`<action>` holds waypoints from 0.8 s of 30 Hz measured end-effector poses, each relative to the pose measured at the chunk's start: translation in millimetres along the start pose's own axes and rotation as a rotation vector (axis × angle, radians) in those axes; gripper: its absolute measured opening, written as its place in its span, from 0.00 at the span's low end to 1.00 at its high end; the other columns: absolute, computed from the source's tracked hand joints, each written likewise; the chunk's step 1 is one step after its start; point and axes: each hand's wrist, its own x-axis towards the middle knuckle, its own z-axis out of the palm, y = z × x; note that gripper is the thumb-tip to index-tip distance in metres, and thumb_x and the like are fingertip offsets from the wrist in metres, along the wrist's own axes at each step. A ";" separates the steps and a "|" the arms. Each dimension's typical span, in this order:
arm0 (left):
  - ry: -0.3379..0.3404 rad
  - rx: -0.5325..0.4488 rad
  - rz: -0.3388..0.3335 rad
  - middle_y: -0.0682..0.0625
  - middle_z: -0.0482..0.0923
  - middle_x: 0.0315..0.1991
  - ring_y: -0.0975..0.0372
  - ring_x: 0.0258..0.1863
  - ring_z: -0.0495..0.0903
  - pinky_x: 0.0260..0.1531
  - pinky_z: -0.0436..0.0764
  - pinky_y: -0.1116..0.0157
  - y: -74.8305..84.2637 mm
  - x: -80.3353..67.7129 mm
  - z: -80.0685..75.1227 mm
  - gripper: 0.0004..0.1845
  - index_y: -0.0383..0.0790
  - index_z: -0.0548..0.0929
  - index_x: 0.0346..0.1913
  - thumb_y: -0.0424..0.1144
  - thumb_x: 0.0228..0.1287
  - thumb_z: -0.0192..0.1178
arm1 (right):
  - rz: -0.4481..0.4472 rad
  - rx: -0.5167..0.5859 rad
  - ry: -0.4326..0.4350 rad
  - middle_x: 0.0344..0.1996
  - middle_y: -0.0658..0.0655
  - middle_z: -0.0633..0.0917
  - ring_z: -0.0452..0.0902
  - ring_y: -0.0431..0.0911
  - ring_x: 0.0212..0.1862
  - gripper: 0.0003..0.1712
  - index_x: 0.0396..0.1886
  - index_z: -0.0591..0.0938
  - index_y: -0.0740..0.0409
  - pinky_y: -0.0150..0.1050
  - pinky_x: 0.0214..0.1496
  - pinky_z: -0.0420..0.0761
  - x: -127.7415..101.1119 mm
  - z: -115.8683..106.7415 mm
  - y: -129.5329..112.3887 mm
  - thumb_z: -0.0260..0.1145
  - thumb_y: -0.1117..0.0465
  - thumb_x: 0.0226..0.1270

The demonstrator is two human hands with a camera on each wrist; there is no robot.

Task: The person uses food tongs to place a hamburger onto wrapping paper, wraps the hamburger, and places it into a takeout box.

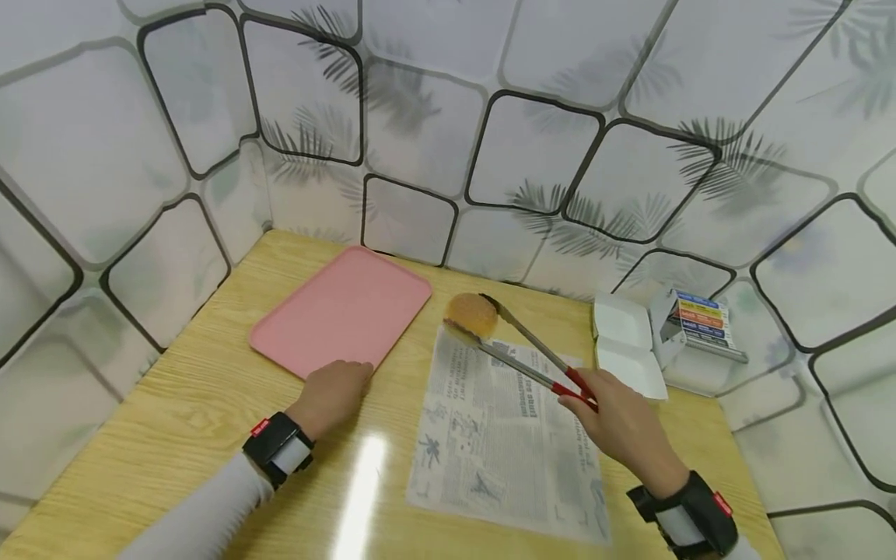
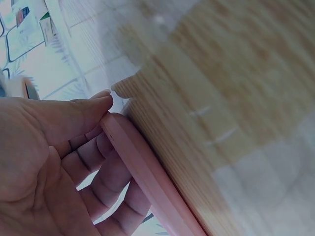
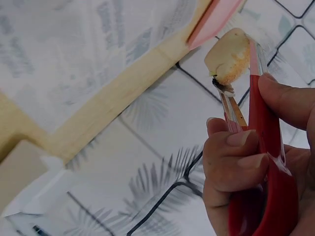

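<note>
My left hand [image 1: 334, 398] grips the near right corner of a pink tray [image 1: 343, 307] lying on the wooden table. In the left wrist view the thumb [image 2: 93, 109] is on one side of the tray's rim [image 2: 147, 169] and the fingers curl behind it. My right hand [image 1: 619, 420] holds metal tongs [image 1: 514, 365] by their red handles [image 3: 268, 128]. Between the tong tips is a round golden bun [image 1: 473, 313], right of the tray and over the top edge of a printed paper sheet [image 1: 504, 459]. The right wrist view shows the bun's pale side [image 3: 224, 54].
An open white takeaway box [image 1: 633, 369] stands at the right back of the table [image 1: 210, 420]. Beside it is a white holder [image 1: 700, 358] with colourful printed packets [image 1: 703, 315]. Patterned cloth walls [image 1: 420, 132] rise behind and at both sides.
</note>
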 end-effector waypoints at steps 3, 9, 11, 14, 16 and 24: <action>-0.015 0.004 -0.003 0.48 0.75 0.23 0.54 0.25 0.78 0.21 0.80 0.58 -1.1 0.0 -1.8 0.11 0.40 0.73 0.31 0.24 0.70 0.55 | 0.027 0.000 -0.004 0.36 0.56 0.84 0.74 0.44 0.30 0.26 0.55 0.83 0.64 0.43 0.29 0.77 -25.3 -1.0 6.1 0.76 0.54 0.63; -0.018 -0.009 -0.008 0.48 0.73 0.22 0.56 0.23 0.77 0.18 0.78 0.61 0.4 1.6 -1.1 0.12 0.40 0.72 0.29 0.25 0.71 0.55 | 0.121 0.014 -0.032 0.36 0.53 0.84 0.73 0.42 0.29 0.27 0.56 0.84 0.62 0.42 0.28 0.75 -69.5 -1.5 11.2 0.76 0.52 0.62; -0.016 -0.018 -0.009 0.49 0.72 0.21 0.57 0.23 0.76 0.18 0.77 0.62 0.7 2.3 -1.3 0.12 0.40 0.72 0.29 0.25 0.72 0.55 | 0.156 0.018 -0.052 0.34 0.51 0.83 0.72 0.42 0.27 0.27 0.56 0.84 0.61 0.42 0.27 0.74 -79.6 -2.3 11.0 0.76 0.51 0.62; 0.000 -0.022 -0.012 0.49 0.73 0.21 0.56 0.23 0.77 0.18 0.77 0.61 0.8 2.5 -0.6 0.13 0.40 0.71 0.28 0.26 0.72 0.55 | 0.190 0.013 -0.086 0.37 0.50 0.84 0.74 0.41 0.29 0.27 0.56 0.84 0.59 0.43 0.28 0.77 -92.1 -2.4 10.6 0.75 0.49 0.63; 0.016 -0.017 -0.007 0.48 0.74 0.21 0.55 0.24 0.78 0.18 0.77 0.61 1.5 1.9 -0.7 0.13 0.40 0.71 0.28 0.27 0.72 0.55 | 0.209 0.005 -0.106 0.39 0.50 0.85 0.76 0.42 0.31 0.26 0.55 0.85 0.58 0.44 0.29 0.79 -98.8 -1.9 10.3 0.75 0.49 0.63; 0.023 -0.044 -0.007 0.49 0.72 0.20 0.57 0.22 0.76 0.17 0.74 0.63 4.1 0.4 -2.6 0.14 0.41 0.71 0.27 0.29 0.73 0.56 | 0.247 -0.025 -0.211 0.35 0.48 0.81 0.72 0.41 0.29 0.25 0.56 0.84 0.55 0.42 0.29 0.76 -110.2 4.4 11.4 0.74 0.48 0.63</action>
